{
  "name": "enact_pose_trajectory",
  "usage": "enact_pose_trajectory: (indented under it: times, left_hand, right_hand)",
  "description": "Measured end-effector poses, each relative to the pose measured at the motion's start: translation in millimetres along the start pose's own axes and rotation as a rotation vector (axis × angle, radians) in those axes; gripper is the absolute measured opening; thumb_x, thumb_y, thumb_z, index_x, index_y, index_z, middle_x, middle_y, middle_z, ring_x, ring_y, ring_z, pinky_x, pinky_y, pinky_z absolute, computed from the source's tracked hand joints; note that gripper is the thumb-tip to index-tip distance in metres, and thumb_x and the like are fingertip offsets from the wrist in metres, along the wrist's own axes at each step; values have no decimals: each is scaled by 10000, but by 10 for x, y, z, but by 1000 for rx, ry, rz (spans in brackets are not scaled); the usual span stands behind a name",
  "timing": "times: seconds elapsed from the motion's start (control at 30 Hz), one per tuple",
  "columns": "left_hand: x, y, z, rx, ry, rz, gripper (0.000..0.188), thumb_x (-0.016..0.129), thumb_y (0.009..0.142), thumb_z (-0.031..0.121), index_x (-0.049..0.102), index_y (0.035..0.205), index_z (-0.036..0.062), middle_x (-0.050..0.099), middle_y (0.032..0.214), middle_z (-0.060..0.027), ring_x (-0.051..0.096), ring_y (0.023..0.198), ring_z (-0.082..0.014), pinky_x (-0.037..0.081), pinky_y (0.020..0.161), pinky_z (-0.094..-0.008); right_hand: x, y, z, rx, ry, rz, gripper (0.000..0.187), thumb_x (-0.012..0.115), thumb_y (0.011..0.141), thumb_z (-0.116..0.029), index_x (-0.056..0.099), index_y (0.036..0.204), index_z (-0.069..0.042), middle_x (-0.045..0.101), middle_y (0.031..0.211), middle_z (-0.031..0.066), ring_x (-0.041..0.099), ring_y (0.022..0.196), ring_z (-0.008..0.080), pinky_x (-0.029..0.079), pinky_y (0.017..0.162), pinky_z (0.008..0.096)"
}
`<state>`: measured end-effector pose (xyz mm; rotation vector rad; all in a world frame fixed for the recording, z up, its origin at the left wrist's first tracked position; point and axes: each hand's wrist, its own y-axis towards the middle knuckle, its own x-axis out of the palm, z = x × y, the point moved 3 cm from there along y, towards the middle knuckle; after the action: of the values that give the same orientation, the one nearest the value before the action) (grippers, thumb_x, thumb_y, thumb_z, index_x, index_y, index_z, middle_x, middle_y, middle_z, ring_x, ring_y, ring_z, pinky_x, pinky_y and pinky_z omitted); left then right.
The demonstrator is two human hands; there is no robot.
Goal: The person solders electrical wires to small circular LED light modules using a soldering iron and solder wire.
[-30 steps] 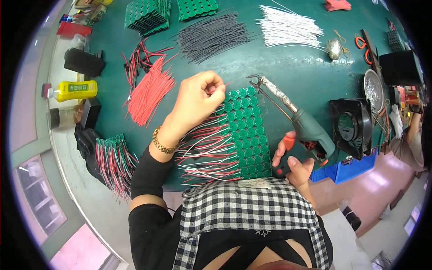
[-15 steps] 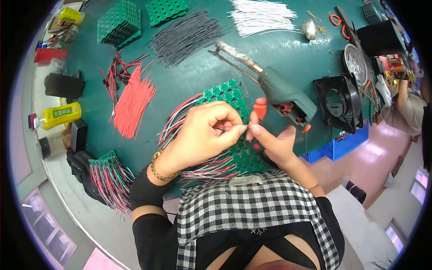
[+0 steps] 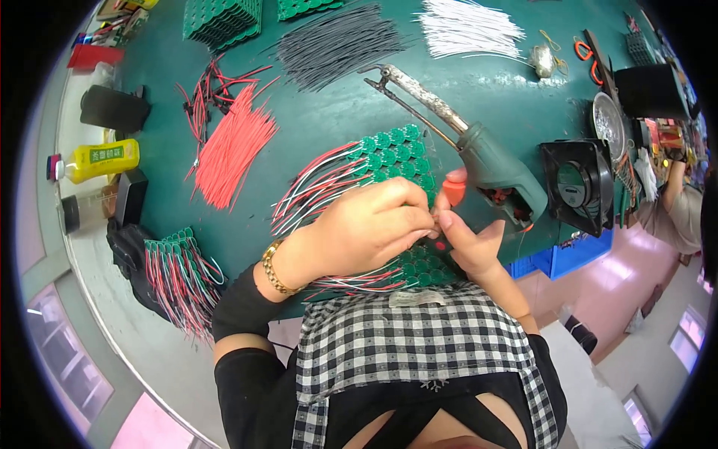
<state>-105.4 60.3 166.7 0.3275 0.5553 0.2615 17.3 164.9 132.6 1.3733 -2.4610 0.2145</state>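
My left hand [image 3: 370, 224] is closed, its fingertips pinched against those of my right hand [image 3: 473, 238]. Between them is the end of a thin red wire, mostly hidden by the fingers now; it showed a moment ago. My right thumb and index finger press together there, and an orange finger sleeve [image 3: 453, 191] covers one right finger. Under both hands lies a panel of round green circuit boards [image 3: 390, 156]. Red, white and dark wires [image 3: 310, 187] trail from its left side. A green soldering gun [image 3: 497, 161] lies just beyond my right hand, its metal barrel pointing away left.
Bundles of red wires [image 3: 235, 146], black wires [image 3: 340, 45] and white wires [image 3: 470, 28] lie on the green table. Stacked boards [image 3: 222, 22] stand far left. A black fan [image 3: 576, 187] and metal dish [image 3: 608, 126] are right. A wired board bundle [image 3: 176, 273] hangs near left.
The view has shifted, so the table things sit farther right or higher. My left fingers have closed over the red wire, which showed between my hands before. The fingertips still meet.
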Motion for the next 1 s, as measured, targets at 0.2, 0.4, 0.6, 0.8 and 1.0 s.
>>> enact_pose_trajectory:
  times: [0.2, 0.4, 0.6, 0.8, 1.0]
  left_hand:
    - [29, -66, 15, 207, 182, 76, 139, 624, 693, 35, 559, 815, 20, 572, 827, -79, 578, 650, -221, 491, 556, -311]
    - [-272, -60, -304, -113, 362, 429, 87, 638, 745, -14, 567, 775, 27, 567, 725, -86, 575, 608, -231, 469, 513, -302]
    - [-354, -147, -647, -383, 366, 420, 77, 684, 713, 45, 608, 721, 48, 568, 676, -54, 567, 544, -158, 459, 500, -268]
    - [-318, -160, -746, -488, 250, 416, 63, 679, 694, 55, 617, 696, 42, 572, 657, -52, 584, 558, -153, 464, 506, -263]
    - [-313, -185, -760, -483, 251, 445, 71, 684, 683, 62, 616, 689, 43, 574, 650, -53, 571, 549, -154, 459, 501, -266]
  right_hand:
    - [-44, -24, 42, 135, 111, -16, 435, 572, 796, 41, 402, 1195, 5, 548, 762, 81, 548, 605, 136, 465, 532, 246]
    - [-83, -56, 61, 133, 54, 10, 438, 562, 810, 14, 392, 1214, 5, 541, 750, 90, 549, 615, 149, 455, 549, 266]
    - [-279, -290, 27, 246, -61, 110, 512, 642, 763, -102, 405, 1205, 0, 541, 814, 122, 558, 597, 198, 472, 545, 298]
    - [-248, -420, -36, 357, -223, 19, 501, 638, 768, -182, 443, 1203, -26, 564, 833, 121, 554, 647, 187, 464, 585, 288]
    - [-301, -448, 22, 366, -313, -60, 507, 619, 784, -333, 469, 1157, -23, 556, 838, 94, 550, 659, 155, 433, 566, 264]
